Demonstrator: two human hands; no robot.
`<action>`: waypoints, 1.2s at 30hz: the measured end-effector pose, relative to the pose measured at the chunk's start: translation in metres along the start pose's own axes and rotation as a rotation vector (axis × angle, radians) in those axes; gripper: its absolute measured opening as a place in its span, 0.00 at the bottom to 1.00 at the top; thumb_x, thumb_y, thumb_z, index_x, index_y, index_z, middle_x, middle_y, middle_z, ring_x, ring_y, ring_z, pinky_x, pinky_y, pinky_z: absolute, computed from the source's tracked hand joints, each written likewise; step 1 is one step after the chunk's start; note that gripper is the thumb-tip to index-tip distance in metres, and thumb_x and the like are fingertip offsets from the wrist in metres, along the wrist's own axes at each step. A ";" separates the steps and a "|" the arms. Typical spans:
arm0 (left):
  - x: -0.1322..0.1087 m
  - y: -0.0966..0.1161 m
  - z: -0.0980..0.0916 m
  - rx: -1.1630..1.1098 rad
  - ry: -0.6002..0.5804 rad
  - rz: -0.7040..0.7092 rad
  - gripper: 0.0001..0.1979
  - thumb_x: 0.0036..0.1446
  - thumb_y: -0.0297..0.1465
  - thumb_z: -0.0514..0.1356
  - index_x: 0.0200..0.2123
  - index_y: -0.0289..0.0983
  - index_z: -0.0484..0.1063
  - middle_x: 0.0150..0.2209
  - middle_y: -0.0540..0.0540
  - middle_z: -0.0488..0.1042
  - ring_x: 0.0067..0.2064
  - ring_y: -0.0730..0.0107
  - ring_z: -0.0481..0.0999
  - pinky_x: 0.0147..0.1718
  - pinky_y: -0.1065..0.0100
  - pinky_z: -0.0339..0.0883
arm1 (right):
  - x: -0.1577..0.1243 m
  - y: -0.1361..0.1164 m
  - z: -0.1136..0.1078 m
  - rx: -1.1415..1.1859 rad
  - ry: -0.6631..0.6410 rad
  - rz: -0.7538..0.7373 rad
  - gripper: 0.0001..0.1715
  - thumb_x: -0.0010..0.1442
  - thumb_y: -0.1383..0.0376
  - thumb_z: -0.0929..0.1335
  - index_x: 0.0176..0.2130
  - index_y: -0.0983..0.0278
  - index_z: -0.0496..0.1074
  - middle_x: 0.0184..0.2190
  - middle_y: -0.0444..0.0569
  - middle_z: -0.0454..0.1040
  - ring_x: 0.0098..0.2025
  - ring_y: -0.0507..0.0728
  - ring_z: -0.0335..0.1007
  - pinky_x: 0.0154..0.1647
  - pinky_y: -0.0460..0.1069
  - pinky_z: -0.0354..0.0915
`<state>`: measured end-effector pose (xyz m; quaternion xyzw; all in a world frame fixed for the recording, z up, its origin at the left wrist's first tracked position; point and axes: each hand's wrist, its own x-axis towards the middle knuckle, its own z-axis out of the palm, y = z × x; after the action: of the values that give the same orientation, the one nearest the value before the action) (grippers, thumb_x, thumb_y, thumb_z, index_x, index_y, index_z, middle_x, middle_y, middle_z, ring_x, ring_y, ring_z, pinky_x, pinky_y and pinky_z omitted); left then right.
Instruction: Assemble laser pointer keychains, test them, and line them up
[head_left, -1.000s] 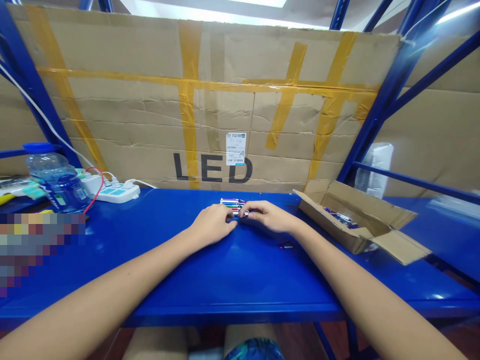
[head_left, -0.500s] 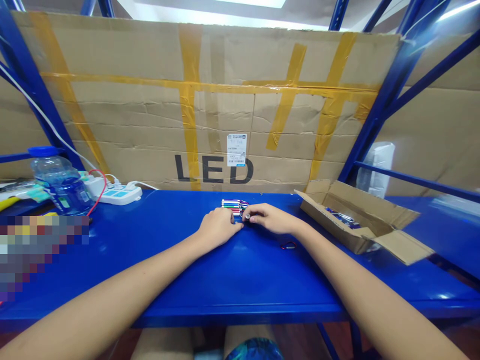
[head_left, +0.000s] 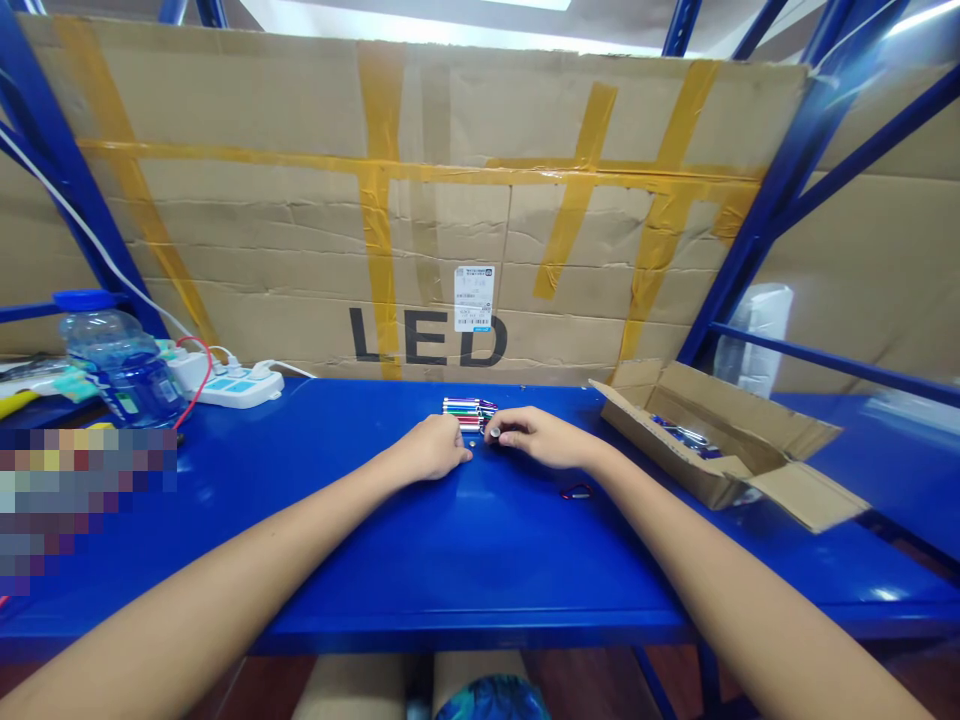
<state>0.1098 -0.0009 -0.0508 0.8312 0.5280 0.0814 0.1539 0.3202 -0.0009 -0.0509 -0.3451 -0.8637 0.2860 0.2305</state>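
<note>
The two hands stay a little apart: the left hand [head_left: 429, 448] lies on the blue steel bench [head_left: 480, 560] just beside a small pile of colored pens [head_left: 465, 412] (I think they are pens), and the right hand [head_left: 544, 438] pinches a small silver piece [head_left: 493, 432] at the pile's edge

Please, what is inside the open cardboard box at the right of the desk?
Small metallic and blue-purple pieces lie inside the open cardboard box; its front wall hides the box's floor.
</note>
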 end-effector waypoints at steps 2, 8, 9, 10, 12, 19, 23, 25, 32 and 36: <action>-0.001 -0.001 -0.001 0.028 0.013 0.034 0.11 0.56 0.35 0.60 0.24 0.37 0.71 0.25 0.46 0.75 0.28 0.64 0.74 0.25 0.67 0.58 | 0.000 0.001 0.000 0.000 0.001 -0.006 0.08 0.63 0.66 0.63 0.39 0.64 0.71 0.39 0.49 0.74 0.42 0.57 0.68 0.47 0.53 0.63; -0.007 -0.001 0.001 -0.074 0.398 0.237 0.07 0.61 0.29 0.56 0.33 0.38 0.75 0.34 0.45 0.79 0.38 0.63 0.77 0.36 0.66 0.65 | 0.000 -0.001 0.003 0.104 0.006 0.031 0.08 0.64 0.66 0.61 0.37 0.64 0.69 0.35 0.48 0.71 0.35 0.55 0.66 0.39 0.51 0.66; -0.008 0.001 0.002 -0.123 0.462 0.284 0.08 0.62 0.28 0.55 0.35 0.38 0.75 0.36 0.46 0.79 0.38 0.64 0.77 0.38 0.66 0.66 | 0.001 -0.002 0.004 0.141 0.011 0.043 0.08 0.64 0.66 0.61 0.37 0.65 0.68 0.35 0.49 0.71 0.35 0.54 0.66 0.38 0.51 0.66; -0.009 0.002 0.003 -0.171 0.506 0.337 0.08 0.62 0.28 0.55 0.36 0.39 0.75 0.36 0.47 0.79 0.38 0.66 0.77 0.39 0.67 0.66 | 0.001 -0.003 0.005 0.175 0.015 0.049 0.08 0.64 0.66 0.61 0.37 0.65 0.68 0.35 0.49 0.71 0.34 0.54 0.66 0.36 0.50 0.66; -0.011 0.005 0.005 -0.236 0.541 0.456 0.07 0.63 0.28 0.55 0.36 0.39 0.74 0.36 0.48 0.79 0.38 0.69 0.77 0.40 0.68 0.67 | 0.002 -0.005 0.007 0.222 0.019 0.045 0.08 0.63 0.66 0.61 0.37 0.65 0.68 0.35 0.50 0.70 0.34 0.54 0.66 0.35 0.50 0.67; -0.011 0.003 0.007 -0.133 0.587 0.629 0.10 0.65 0.29 0.54 0.34 0.37 0.74 0.34 0.46 0.75 0.38 0.69 0.73 0.40 0.68 0.66 | 0.002 -0.016 0.009 0.281 0.011 0.023 0.08 0.62 0.63 0.64 0.39 0.65 0.70 0.34 0.47 0.71 0.33 0.53 0.67 0.39 0.51 0.67; -0.010 0.001 0.007 -0.075 0.550 0.641 0.12 0.66 0.29 0.52 0.36 0.37 0.75 0.36 0.45 0.73 0.39 0.70 0.73 0.41 0.68 0.67 | 0.001 -0.015 0.009 0.289 0.027 0.030 0.09 0.62 0.61 0.65 0.38 0.66 0.70 0.33 0.48 0.72 0.32 0.53 0.68 0.39 0.52 0.68; -0.011 0.002 0.006 -0.042 0.530 0.653 0.11 0.65 0.31 0.52 0.38 0.38 0.75 0.38 0.44 0.73 0.41 0.68 0.73 0.42 0.67 0.67 | 0.001 -0.013 0.009 0.291 0.034 0.040 0.08 0.62 0.62 0.65 0.36 0.65 0.69 0.32 0.47 0.72 0.32 0.53 0.69 0.40 0.52 0.68; -0.010 -0.001 0.001 0.025 0.497 0.473 0.10 0.63 0.28 0.52 0.38 0.37 0.74 0.38 0.43 0.76 0.42 0.63 0.75 0.43 0.63 0.68 | 0.001 -0.005 0.006 0.246 0.046 0.068 0.05 0.60 0.66 0.65 0.37 0.65 0.70 0.37 0.48 0.72 0.38 0.55 0.70 0.43 0.53 0.69; -0.006 -0.005 0.005 0.179 0.320 0.373 0.12 0.61 0.28 0.52 0.40 0.38 0.76 0.41 0.41 0.78 0.44 0.57 0.75 0.42 0.60 0.68 | 0.000 -0.003 0.004 0.184 0.027 0.087 0.06 0.59 0.66 0.65 0.37 0.65 0.71 0.36 0.48 0.74 0.35 0.54 0.70 0.42 0.52 0.68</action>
<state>0.1041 -0.0053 -0.0570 0.9011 0.3882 0.1918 -0.0235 0.3167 -0.0039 -0.0518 -0.3631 -0.8149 0.3694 0.2602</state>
